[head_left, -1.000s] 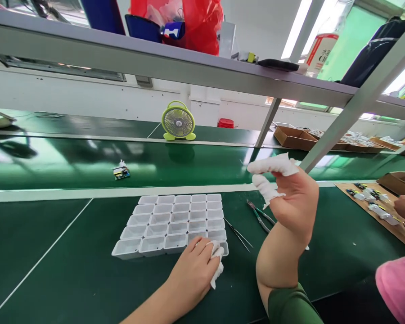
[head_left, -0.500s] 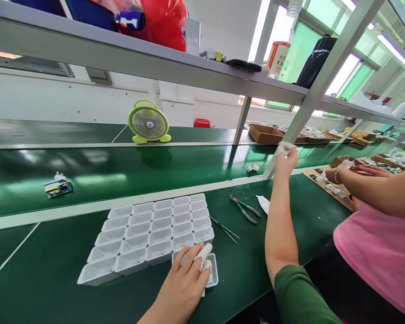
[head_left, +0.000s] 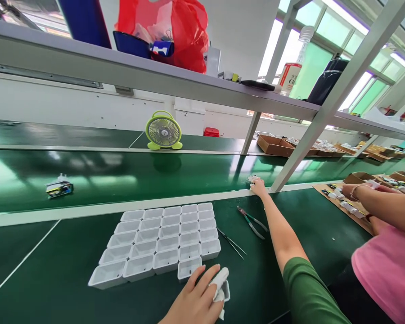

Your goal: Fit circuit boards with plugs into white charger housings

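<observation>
Both hands are well apart: the left hand (head_left: 197, 299), fingers spread, rests on the near corner of the white plastic compartment tray (head_left: 162, 237). The right hand (head_left: 259, 186) touches a small white part (head_left: 252, 179) at the edge of the green conveyor belt (head_left: 155, 173); I cannot tell its grip.

Tray (head_left: 162, 238) under my left hand (head_left: 195, 300): plain translucent white, no markings. Finger cots (head_left: 221, 276) on that hand: white. My sleeve (head_left: 307, 292): dark olive green, unpatterned. Bench mat (head_left: 54, 279): deep green, crossed by one thin white line (head_left: 23, 260). Conveyor belt (head_left: 138, 173): glossy green, pale edge strip. Fan (head_left: 164, 130): lime green, whitish hub. Shelf (head_left: 121, 72): grey. Bag (head_left: 178, 27) on it: red. Neighbour's shirt (head_left: 388, 279): pink. Boxes (head_left: 273, 145): brown cardboard.
</observation>
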Action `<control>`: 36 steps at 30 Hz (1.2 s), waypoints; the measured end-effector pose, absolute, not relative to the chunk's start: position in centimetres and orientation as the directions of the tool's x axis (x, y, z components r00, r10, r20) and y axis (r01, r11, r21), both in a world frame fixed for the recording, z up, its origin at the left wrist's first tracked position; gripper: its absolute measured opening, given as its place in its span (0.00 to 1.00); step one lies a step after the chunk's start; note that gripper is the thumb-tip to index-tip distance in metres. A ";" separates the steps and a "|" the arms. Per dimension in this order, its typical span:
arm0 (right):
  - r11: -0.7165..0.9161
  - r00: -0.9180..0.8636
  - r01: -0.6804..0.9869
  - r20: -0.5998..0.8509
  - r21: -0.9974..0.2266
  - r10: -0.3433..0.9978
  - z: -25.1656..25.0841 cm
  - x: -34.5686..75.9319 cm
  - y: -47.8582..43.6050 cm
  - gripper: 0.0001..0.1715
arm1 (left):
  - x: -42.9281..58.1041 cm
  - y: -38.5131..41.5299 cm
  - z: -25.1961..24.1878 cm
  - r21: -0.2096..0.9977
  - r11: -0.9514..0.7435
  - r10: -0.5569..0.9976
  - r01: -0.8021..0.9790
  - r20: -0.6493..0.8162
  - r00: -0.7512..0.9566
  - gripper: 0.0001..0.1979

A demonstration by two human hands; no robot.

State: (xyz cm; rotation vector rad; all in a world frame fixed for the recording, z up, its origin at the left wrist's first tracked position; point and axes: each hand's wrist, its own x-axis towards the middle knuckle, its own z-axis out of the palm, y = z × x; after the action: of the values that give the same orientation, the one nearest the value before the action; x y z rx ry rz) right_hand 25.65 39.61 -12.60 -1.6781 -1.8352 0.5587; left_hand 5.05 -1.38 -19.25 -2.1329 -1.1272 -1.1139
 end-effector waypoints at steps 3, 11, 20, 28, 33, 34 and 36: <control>0.111 -0.033 0.697 0.123 -0.709 0.992 -12.0 26.8 39.9 0.20 | 5.1 -2.0 -17.7 -0.009 -0.575 0.444 0.818 0.837 0.321 0.13; 0.047 -0.036 0.599 0.032 -0.800 0.999 -10.4 30.2 38.4 0.20 | 3.6 -2.9 -13.2 -0.020 -0.759 0.492 0.651 0.639 0.592 0.04; 0.200 -0.282 0.765 -0.040 -0.612 0.959 -11.6 27.1 35.2 0.19 | 4.2 -3.5 -16.0 0.124 -0.639 0.661 0.759 0.593 0.460 0.14; 0.480 -0.552 0.782 -0.084 -0.398 0.829 -12.7 19.7 33.8 0.19 | 5.4 -3.2 -17.6 0.207 -0.535 0.755 0.819 0.551 0.355 0.28; 0.627 -0.651 0.727 0.012 -0.280 0.759 -11.6 19.6 31.3 0.21 | 5.8 -3.2 -18.1 0.313 -0.511 0.811 0.801 0.484 0.329 0.32; 0.658 -0.679 0.708 0.007 -0.257 0.734 -11.2 20.0 30.6 0.21 | 5.9 -3.3 -18.1 0.340 -0.503 0.824 0.795 0.466 0.322 0.35; 0.705 -0.728 0.674 -0.034 -0.221 0.685 -10.4 20.8 29.2 0.21 | 6.0 -3.3 -18.2 0.373 -0.481 0.845 0.793 0.438 0.306 0.41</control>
State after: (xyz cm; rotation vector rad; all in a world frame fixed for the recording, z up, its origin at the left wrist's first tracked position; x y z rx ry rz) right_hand 20.80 29.19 -10.45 -1.1374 -2.8540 0.3384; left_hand 5.96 -3.27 -18.20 -2.6073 -1.6403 -0.9657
